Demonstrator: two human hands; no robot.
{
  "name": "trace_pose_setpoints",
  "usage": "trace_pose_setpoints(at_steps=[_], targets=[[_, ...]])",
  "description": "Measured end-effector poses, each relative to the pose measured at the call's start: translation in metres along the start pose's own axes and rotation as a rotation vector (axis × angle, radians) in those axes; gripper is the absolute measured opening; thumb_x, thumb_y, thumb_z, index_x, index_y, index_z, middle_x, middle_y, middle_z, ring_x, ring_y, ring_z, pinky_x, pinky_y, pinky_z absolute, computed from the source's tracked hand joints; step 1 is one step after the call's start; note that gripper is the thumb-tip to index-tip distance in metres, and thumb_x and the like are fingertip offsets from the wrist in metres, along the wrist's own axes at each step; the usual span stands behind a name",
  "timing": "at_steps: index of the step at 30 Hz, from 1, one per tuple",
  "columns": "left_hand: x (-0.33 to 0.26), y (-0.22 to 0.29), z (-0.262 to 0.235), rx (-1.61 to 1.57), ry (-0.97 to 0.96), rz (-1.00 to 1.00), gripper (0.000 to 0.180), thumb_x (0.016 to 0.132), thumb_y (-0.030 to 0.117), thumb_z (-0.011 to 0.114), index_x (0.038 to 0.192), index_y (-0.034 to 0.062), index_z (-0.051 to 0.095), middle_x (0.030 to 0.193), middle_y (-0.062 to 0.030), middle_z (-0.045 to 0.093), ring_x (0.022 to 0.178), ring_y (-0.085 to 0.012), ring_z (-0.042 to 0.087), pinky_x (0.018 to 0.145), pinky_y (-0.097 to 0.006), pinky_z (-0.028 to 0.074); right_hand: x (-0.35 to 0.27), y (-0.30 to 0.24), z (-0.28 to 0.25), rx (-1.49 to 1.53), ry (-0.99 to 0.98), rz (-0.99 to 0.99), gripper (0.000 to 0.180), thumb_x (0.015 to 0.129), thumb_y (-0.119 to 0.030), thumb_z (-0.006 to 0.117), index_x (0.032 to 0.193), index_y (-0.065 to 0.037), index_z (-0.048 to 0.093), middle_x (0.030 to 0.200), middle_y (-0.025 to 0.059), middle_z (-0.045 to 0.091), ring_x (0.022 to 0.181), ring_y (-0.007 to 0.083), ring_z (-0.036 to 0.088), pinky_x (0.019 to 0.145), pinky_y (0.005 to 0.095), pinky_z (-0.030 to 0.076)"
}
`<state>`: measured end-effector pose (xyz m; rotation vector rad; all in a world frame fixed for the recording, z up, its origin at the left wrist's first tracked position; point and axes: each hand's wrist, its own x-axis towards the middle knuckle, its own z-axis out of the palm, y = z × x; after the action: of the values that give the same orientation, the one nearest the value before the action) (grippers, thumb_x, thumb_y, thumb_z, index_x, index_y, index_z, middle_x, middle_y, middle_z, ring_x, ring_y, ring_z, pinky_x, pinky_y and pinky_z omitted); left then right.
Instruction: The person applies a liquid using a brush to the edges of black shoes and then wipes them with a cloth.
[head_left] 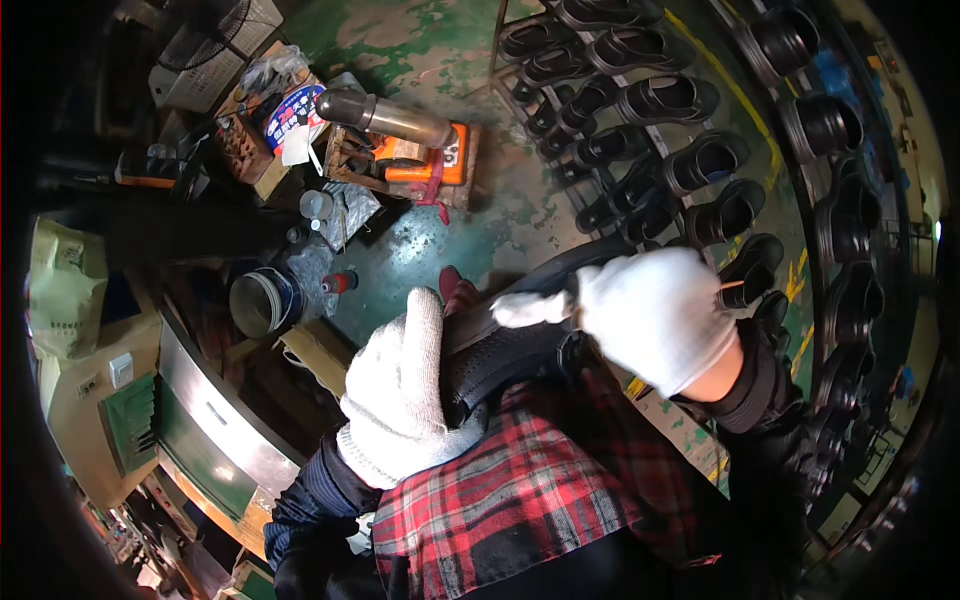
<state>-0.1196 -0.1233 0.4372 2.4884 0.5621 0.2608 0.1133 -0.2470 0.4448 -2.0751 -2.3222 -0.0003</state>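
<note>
A black shoe [508,352] is held sideways in front of my body, above a red plaid cloth on my lap. My left hand [400,395], in a white knitted glove, wraps round its left end, with one finger stretched up along it. My right hand [655,315], also in a white glove, closes round the other end. Its thumb reaches left across the shoe's upper edge. The gloves cover parts of the shoe, and what else may lie in my right palm is hidden.
Racks of black shoes [705,160] stand on the right. Ahead on the green floor is a wooden stand with an orange device [440,160] and dark cylinder [385,115]. To the left are a bucket [262,303], a red bottle [340,282] and a metal-edged bench [220,410].
</note>
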Motion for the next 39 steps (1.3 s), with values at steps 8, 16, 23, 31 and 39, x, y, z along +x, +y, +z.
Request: trace_pose_setpoints(at_steps=[8,16,23,31,39], targets=[[0.0,0.002,-0.002,-0.009,-0.037,-0.046,0.1,0.058,0.023,0.08,0.137,-0.0152,0.033,0.097,-0.0248,0.056,0.084,-0.0398,0.058,0.075,-0.046,0.049,-0.018,0.036,0.025,-0.026,0.082,0.081,0.01,0.078,-0.015,0.061,0.074,-0.009,0.055,0.057,0.0054,0.05,0.05,0.0241,0.054,0.048,0.0388,0.042],[-0.005,-0.004,0.004,-0.048,0.019,-0.061,0.099,0.057,0.019,0.079,0.137,-0.0157,0.032,0.092,-0.0249,0.058,0.078,-0.0399,0.059,0.07,-0.045,0.05,-0.027,0.038,0.031,0.302,0.154,0.068,0.013,0.082,-0.013,0.054,0.086,-0.003,0.061,0.069,0.007,0.055,0.059,0.0216,0.057,0.056,0.034,0.048],[-0.013,-0.008,-0.001,-0.053,0.055,-0.081,0.099,0.059,0.015,0.077,0.14,-0.0142,0.028,0.092,-0.024,0.059,0.081,-0.0386,0.061,0.072,-0.043,0.051,-0.02,0.061,0.017,-0.078,-0.191,0.308,0.013,0.081,-0.019,0.058,0.083,-0.007,0.062,0.066,0.0104,0.061,0.062,0.0285,0.062,0.057,0.0431,0.048],[-0.001,-0.031,-0.005,-1.754,-0.126,-0.799,0.078,0.073,0.006,0.059,0.146,-0.0037,0.035,0.121,-0.0159,0.063,0.11,-0.0229,0.061,0.102,-0.034,0.042,-0.029,0.052,0.017,1.274,0.398,0.796,0.022,0.093,-0.017,0.062,0.107,0.0,0.062,0.099,0.0039,0.063,0.094,0.0143,0.059,0.085,0.0294,0.045],[-0.031,-0.064,0.011,-0.895,-0.029,-0.343,0.041,0.087,0.009,0.066,0.122,-0.0025,0.048,0.109,-0.0149,0.059,0.095,-0.0219,0.063,0.083,-0.034,0.053,-0.02,0.024,0.034,1.628,0.372,0.754,0.037,0.091,-0.02,0.065,0.122,-0.003,0.055,0.098,0.0014,0.061,0.088,0.0128,0.057,0.081,0.0268,0.045]])
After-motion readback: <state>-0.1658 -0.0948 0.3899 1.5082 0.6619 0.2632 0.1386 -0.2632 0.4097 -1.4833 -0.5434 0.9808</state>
